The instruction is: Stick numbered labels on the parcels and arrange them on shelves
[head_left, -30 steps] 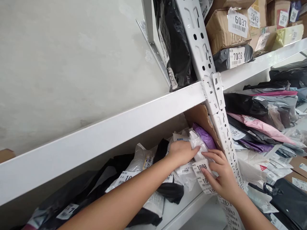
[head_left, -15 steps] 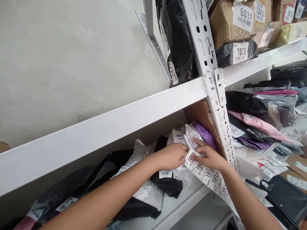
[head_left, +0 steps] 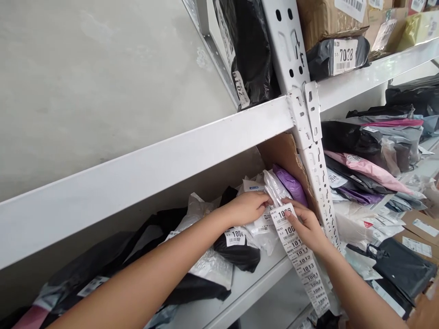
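Observation:
A long strip of barcode labels (head_left: 303, 260) hangs down over the shelf edge. Its upper end, with the top label reading 1008 or similar, is between the thumb and fingers of my right hand (head_left: 305, 224). My left hand (head_left: 252, 206) is closed, its fingertips pinching the edge of a clear plastic parcel (head_left: 276, 186) just above the strip. Behind that parcel sits a purple parcel (head_left: 291, 183). Beneath my left hand lie a white parcel (head_left: 265, 235) and a black parcel (head_left: 240, 253) labelled 1804.
A white shelf beam (head_left: 147, 169) crosses above my forearms and meets a perforated post (head_left: 313, 164) beside my right hand. A cardboard sheet (head_left: 283, 148) stands against the post. Silver and black parcels lie to the left; stacked parcels (head_left: 363, 169) fill the shelves on the right.
The label strip has swung to hang more steeply, and more of its labels show. My right hand has shifted slightly right; the left stays at the clear parcel. The view has tilted slightly downward.

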{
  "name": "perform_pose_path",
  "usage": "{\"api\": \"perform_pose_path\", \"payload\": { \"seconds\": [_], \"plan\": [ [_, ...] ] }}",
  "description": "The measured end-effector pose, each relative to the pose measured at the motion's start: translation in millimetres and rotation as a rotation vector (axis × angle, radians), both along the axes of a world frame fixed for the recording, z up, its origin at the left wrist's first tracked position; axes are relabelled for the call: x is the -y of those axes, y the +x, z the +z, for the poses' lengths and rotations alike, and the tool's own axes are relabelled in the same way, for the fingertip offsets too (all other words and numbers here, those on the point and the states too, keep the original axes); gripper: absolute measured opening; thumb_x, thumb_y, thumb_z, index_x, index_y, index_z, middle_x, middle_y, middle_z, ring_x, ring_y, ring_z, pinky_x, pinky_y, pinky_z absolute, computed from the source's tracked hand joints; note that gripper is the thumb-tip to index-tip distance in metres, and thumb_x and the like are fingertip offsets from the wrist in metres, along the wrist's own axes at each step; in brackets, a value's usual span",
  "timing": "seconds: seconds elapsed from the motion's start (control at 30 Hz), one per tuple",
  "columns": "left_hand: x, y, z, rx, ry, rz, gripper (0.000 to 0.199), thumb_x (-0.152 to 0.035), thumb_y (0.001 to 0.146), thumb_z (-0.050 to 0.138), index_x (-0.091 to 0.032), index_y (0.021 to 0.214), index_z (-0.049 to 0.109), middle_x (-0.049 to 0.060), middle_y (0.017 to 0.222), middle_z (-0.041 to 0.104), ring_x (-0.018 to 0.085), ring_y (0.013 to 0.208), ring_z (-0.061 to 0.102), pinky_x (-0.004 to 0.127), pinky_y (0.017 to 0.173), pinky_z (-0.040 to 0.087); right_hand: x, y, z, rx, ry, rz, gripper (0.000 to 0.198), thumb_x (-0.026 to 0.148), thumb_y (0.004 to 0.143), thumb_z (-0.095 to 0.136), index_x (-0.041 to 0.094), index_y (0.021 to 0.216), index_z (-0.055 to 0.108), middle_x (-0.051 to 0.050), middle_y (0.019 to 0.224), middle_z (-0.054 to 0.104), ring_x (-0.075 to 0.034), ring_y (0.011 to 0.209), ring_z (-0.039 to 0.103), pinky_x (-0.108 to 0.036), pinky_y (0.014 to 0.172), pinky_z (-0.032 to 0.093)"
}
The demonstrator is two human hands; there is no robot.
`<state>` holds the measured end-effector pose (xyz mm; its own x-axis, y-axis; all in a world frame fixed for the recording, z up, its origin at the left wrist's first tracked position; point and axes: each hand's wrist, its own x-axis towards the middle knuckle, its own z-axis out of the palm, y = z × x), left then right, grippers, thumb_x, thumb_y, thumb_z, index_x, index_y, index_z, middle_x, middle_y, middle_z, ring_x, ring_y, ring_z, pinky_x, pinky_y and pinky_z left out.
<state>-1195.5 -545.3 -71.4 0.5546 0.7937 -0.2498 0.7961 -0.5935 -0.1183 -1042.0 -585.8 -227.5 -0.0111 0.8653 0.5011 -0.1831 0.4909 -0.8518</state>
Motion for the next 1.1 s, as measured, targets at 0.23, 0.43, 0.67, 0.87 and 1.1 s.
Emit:
{"api": "perform_pose_path", "payload": {
  "seconds": [0.23, 0.43, 0.67, 0.87, 1.1],
  "plan": [
    [-9, -4, 1.6, -0.040, -0.113, -0.038, 0.046, -0.002, 0.078, 0.048, -0.020, 0.113, 0.072, 0.005, 0.126, 0.071, 0.020, 0.114, 0.065, 0.028, 0.098, 0.048, 25, 4, 4, -0.218, -0.116, -0.125, 0.040, 0.056, 0.087, 0.065, 0.021, 0.068, 0.060, -0.004, 0.074, 0.067, -0.018, 0.068, 0.061, -0.030, 0.064, 0.052],
    [-13, 7, 10.0, -0.183, -0.068, -0.096, 0.041, -0.008, 0.072, 0.062, -0.025, 0.108, 0.073, 0.005, 0.122, 0.072, 0.026, 0.108, 0.066, 0.032, 0.087, 0.050, 36, -38, 14, -0.483, -0.493, 0.401, 0.053, 0.066, 0.060, 0.083, 0.021, 0.076, 0.062, 0.000, 0.064, 0.065, -0.014, 0.054, 0.057, -0.027, 0.053, 0.047],
    [-21, 7, 9.1, -0.053, -0.287, 0.123, 0.017, -0.025, 0.083, 0.053, -0.018, 0.085, 0.068, 0.003, 0.089, 0.072, 0.018, 0.079, 0.063, 0.024, 0.065, 0.044, 24, -80, 12, -0.696, -0.571, 0.324, 0.053, 0.066, 0.060, 0.081, 0.021, 0.082, 0.064, -0.002, 0.072, 0.069, -0.020, 0.066, 0.064, -0.030, 0.059, 0.047],
    [-20, 2, 13.6, -0.085, -0.318, 0.088, 0.028, -0.043, 0.082, 0.061, -0.019, 0.068, 0.059, -0.002, 0.070, 0.061, 0.014, 0.067, 0.054, 0.023, 0.058, 0.038, 17, -92, 4, -0.703, -0.603, 0.169, 0.055, 0.070, 0.058, 0.077, 0.021, 0.063, 0.054, 0.004, 0.056, 0.052, -0.012, 0.055, 0.046, -0.027, 0.056, 0.037],
    [-12, -4, 5.7, -0.137, -0.134, -0.085, 0.016, -0.026, 0.091, 0.051, -0.019, 0.087, 0.065, 0.006, 0.111, 0.066, 0.020, 0.099, 0.062, 0.028, 0.086, 0.048, 20, -86, 9, -0.692, -0.672, 0.181, 0.059, 0.071, 0.049, 0.080, 0.020, 0.063, 0.055, 0.004, 0.052, 0.050, -0.012, 0.052, 0.043, -0.028, 0.054, 0.034]
  ]
}}
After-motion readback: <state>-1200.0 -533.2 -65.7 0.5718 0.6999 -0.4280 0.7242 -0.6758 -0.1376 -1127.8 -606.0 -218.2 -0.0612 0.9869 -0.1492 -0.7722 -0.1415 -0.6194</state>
